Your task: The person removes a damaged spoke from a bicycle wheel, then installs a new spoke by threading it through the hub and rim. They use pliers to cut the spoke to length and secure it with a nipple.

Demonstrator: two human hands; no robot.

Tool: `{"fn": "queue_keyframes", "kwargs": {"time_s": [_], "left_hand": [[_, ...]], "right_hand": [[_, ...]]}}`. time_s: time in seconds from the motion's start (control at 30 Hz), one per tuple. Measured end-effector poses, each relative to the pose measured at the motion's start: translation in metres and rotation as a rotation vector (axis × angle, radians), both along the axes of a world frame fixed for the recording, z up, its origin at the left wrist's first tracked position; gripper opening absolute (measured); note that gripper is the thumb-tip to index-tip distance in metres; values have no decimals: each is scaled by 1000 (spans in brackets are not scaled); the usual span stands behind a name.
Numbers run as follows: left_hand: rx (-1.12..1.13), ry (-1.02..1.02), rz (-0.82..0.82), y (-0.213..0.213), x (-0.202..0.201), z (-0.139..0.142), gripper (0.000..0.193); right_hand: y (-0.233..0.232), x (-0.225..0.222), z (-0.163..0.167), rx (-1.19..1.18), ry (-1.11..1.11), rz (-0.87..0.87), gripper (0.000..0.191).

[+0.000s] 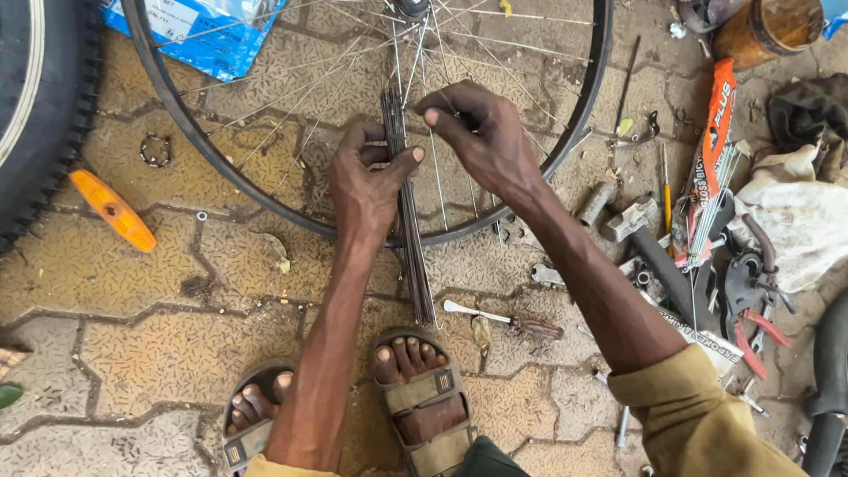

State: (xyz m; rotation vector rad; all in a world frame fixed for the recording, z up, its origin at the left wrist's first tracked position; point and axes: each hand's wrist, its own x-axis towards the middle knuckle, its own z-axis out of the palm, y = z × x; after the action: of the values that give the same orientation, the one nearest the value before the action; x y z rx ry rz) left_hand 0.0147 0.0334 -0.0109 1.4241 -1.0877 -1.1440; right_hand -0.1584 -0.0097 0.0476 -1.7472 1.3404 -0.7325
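My left hand (367,181) grips a bundle of thin metal spokes (413,265) that runs from the wheel down toward my sandalled foot. My right hand (481,137) pinches the top of one spoke in that bundle with thumb and fingers. Both hands hover over a bicycle wheel rim (221,168) lying flat on the paved ground, its laced spokes (309,88) fanning out from the hub (412,9) at the top edge.
A screwdriver (508,321) lies by my right foot. An orange reflector (113,210) and a black tyre (40,106) are at the left. Tools, pliers with red handles (755,331), a hammer (649,243), a spoke packet (707,168) and a rag (795,221) crowd the right.
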Motion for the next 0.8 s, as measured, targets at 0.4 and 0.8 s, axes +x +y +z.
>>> {"fn": "queue_keyframes", "kwargs": {"time_s": [0.4, 0.8], "left_hand": [[82, 72, 184, -11, 6, -13, 35], [118, -251, 332, -25, 14, -3, 47]], "right_hand": [[61, -4, 0, 242, -10, -118, 21], [146, -34, -12, 334, 42, -166, 19]]}}
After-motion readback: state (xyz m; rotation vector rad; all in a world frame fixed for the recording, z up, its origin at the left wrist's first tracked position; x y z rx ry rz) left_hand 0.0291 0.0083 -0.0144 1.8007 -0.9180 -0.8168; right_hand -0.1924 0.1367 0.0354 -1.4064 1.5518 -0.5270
